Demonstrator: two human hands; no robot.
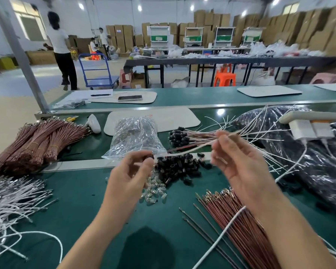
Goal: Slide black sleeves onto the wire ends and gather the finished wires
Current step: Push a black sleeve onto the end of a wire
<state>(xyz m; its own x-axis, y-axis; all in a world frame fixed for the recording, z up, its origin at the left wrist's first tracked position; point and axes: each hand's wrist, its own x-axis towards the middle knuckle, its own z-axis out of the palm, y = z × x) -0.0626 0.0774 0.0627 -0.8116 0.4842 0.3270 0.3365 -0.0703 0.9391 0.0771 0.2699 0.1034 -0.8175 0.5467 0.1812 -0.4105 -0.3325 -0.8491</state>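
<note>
Green matting covers the bench (81,200) in a hall stacked with cardboard boxes (211,18). Above it a person holds one pale wire (190,149) stretched between both hands, its length blurred. The left hand (132,171) pinches a black sleeve (151,156) between thumb and fingertips at the wire's near end. The right hand (241,167) pinches the wire's far part between thumb and forefinger.

Just behind those fingertips is the bunch of finished wires (194,137), black caps to the left and white tails fanning out to the right. I cannot tell whether the right hand holds the bunch too or it lies on the bench behind.

Under the hands lies a pile of black sleeves (178,167). Touching it on the near side is a small heap of clear glass bulbs (153,193). A clear plastic bag (136,136) lies just beyond.

Loose reddish-brown wires (239,220) lie under the right forearm, with a white wire (221,235) across them. At the far left are tied bundles of brown wire (37,144) and a tangle of white wires (8,200). To the right sits a black bag (308,171) wrapped in clear film, with a power strip (308,115) above it. Farther off, someone in a white top (59,43) stands by a blue trolley (97,72).
</note>
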